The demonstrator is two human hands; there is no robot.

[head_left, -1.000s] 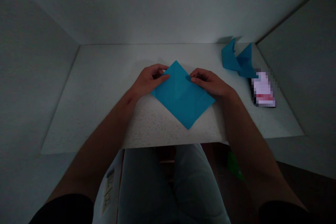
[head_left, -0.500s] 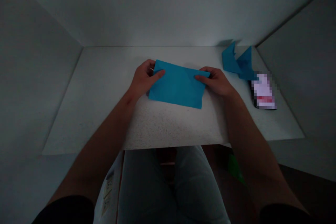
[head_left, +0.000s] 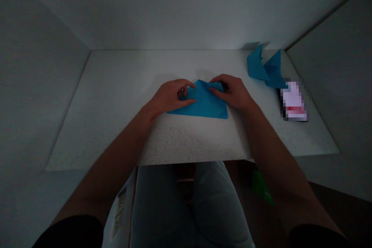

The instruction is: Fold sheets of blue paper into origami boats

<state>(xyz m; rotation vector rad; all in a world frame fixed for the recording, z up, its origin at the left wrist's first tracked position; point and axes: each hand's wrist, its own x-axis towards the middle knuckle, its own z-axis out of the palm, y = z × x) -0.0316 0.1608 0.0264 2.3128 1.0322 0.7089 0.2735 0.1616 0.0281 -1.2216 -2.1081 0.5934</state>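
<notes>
A sheet of blue paper (head_left: 200, 104) lies on the white table, its top edge now rising to a peak near the middle, with a darker fold on the right. My left hand (head_left: 173, 95) rests over the left part of the sheet. Its thumb is stretched out across the paper, and the index finger is curved above, a gap between them. On the right, my right hand (head_left: 234, 91) pinches the folded flap between thumb and fingers near the peak. The paper's left corner is partly hidden beneath my left hand.
A folded blue paper shape (head_left: 266, 68) with two upright points stands at the back right. It overlaps the top of a phone (head_left: 293, 102) with a blurred screen. Walls border the white table (head_left: 110, 97) at the back and sides. Something green (head_left: 261, 188) is below on the right.
The paper was a flat rectangle held up by both sides. It now lies lower on the table with its top folded to a peak, and my hands have come closer together.
</notes>
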